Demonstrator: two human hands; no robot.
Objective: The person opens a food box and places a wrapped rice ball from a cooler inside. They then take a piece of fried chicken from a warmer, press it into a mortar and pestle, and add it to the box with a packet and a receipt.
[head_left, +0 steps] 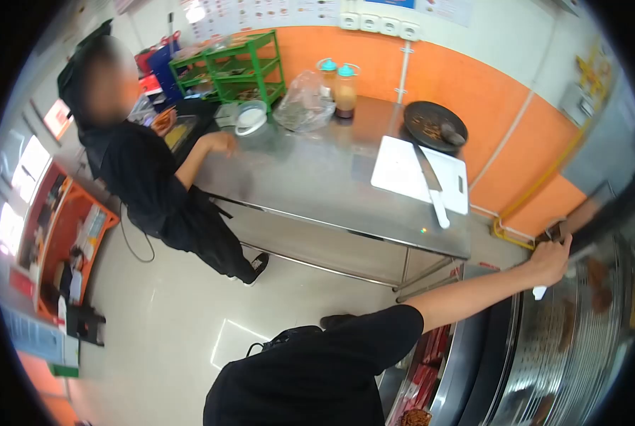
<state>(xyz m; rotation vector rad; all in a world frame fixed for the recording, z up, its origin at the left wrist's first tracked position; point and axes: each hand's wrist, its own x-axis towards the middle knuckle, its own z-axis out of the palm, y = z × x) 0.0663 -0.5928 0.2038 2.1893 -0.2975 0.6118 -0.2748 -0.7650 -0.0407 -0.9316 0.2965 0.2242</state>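
Observation:
My right hand (550,263) is stretched out to the right, by the top edge of a glass-sided display case (570,341) with wire racks and brown food pieces inside. Its fingers look curled, and a small white piece (540,292) shows below them; what that is I cannot make out. My left hand is out of view. On the steel table, a white cutting board (395,167) carries a large knife with a white handle (439,209). Behind it sits a round black dish (420,128) with brown bits and a dark pestle-like piece (451,135).
A person in black (140,177) stands at the left end of the steel table (296,184), one hand over it. Sauce bottles (345,92), a plastic bag (305,106), a white-lidded tub (251,121) and a green rack (261,67) line the back. An orange shelf (83,241) stands left.

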